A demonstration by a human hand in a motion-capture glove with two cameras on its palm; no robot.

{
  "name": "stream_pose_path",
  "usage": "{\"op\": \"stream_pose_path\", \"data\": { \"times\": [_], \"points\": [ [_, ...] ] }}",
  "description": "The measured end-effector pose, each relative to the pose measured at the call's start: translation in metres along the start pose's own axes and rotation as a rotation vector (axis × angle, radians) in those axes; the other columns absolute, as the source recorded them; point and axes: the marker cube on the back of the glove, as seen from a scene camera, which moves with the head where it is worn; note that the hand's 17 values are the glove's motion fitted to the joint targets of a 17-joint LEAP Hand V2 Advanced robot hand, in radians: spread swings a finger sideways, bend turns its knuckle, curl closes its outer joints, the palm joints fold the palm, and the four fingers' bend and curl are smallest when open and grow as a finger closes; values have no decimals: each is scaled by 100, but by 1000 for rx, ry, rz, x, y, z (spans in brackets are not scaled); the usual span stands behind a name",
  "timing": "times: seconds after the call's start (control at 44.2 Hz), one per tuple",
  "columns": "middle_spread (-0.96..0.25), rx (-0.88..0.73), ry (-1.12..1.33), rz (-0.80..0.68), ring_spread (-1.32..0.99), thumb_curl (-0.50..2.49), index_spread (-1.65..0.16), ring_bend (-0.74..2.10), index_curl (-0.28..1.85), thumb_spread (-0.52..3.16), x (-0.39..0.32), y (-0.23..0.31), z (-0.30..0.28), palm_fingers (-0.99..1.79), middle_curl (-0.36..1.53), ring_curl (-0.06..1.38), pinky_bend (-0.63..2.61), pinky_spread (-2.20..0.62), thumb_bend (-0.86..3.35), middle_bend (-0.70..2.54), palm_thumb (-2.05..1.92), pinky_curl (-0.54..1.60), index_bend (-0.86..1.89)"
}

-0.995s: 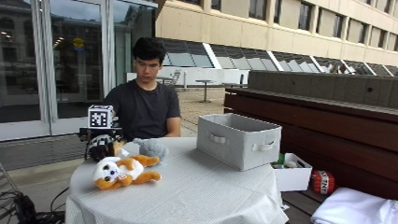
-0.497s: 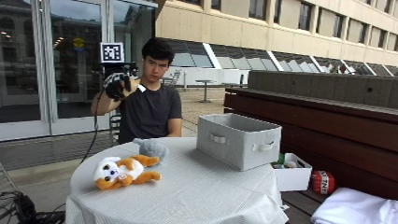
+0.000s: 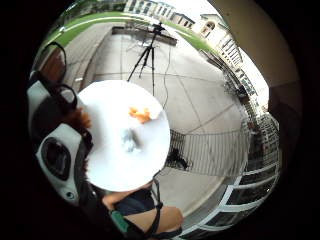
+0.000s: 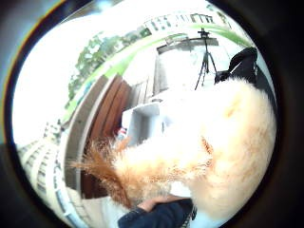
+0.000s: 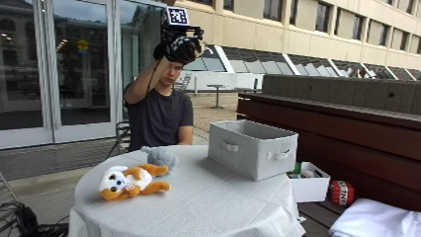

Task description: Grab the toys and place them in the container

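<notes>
My gloved right hand (image 5: 179,48) is raised above the person's head, its fingers curled round a fluffy toy. That toy's cream and orange-brown fur (image 4: 209,152) fills the thumb side palm view. An orange and white plush (image 5: 130,181) lies on the round white table (image 5: 217,207), with a grey plush (image 5: 160,158) just behind it. Both show far below the palm as the orange plush (image 3: 140,114) and the grey plush (image 3: 129,141). The grey fabric container (image 5: 253,148) stands open on the table's right side, well below and to the right of my hand.
A dark wooden bench (image 5: 342,123) runs along the right. On it sit a small white box (image 5: 309,185), a red object (image 5: 341,192) and white cloth (image 5: 378,222). A tripod (image 3: 147,50) stands on the paving beyond the table.
My hand rose from table level beside the plushes to head height and then above the head, carrying the fluffy toy. The two plushes on the table stayed put.
</notes>
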Motion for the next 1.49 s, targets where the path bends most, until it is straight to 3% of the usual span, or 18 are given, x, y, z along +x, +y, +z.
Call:
{"op": "stream_pose_path", "data": {
  "times": [0.226,0.43,0.633,0.904,0.95,0.995,1.063,1.085,1.244,1.289,1.492],
  "points": [
    [-46,-5,-16,-93,-45,82,-39,94,64,62,-105,-15,10,112,64,49,87,-46,18,58,68,41,24],
    [-46,-58,-10,-150,-45,87,-40,94,69,62,-189,-10,60,111,66,49,87,-46,16,57,68,41,21],
    [-47,-116,15,-212,-45,91,-41,95,74,64,-234,-6,110,110,68,49,88,-47,14,55,67,41,18],
    [-47,-187,62,-154,-44,92,-42,96,76,70,-244,-1,152,103,68,49,92,-47,6,48,60,42,12],
    [-46,-214,63,-151,-42,85,-41,99,74,86,-242,-1,156,99,68,49,92,-46,-2,47,46,42,7],
    [-42,-216,63,-153,-41,76,-40,97,73,95,-238,-3,158,86,66,49,98,-45,-11,40,26,43,6],
    [-33,-213,67,-168,-35,66,-36,96,70,94,-231,-5,158,45,63,51,117,-40,-17,22,-1,50,0],
    [-26,-213,68,-175,-30,63,-35,87,66,90,-229,-6,157,14,60,49,126,-35,-19,11,-11,53,-5],
    [-11,-230,93,-225,-15,51,-32,77,50,89,-215,1,141,-8,54,41,146,-21,-14,17,-16,52,0],
    [-9,-235,104,-242,-11,48,-31,64,46,88,-206,-2,139,-25,53,37,146,-15,-13,18,-16,51,0],
    [-4,-279,162,-255,-2,38,-29,45,32,86,-143,10,130,-33,48,30,141,-3,-12,16,-15,47,2]
  ]
}}
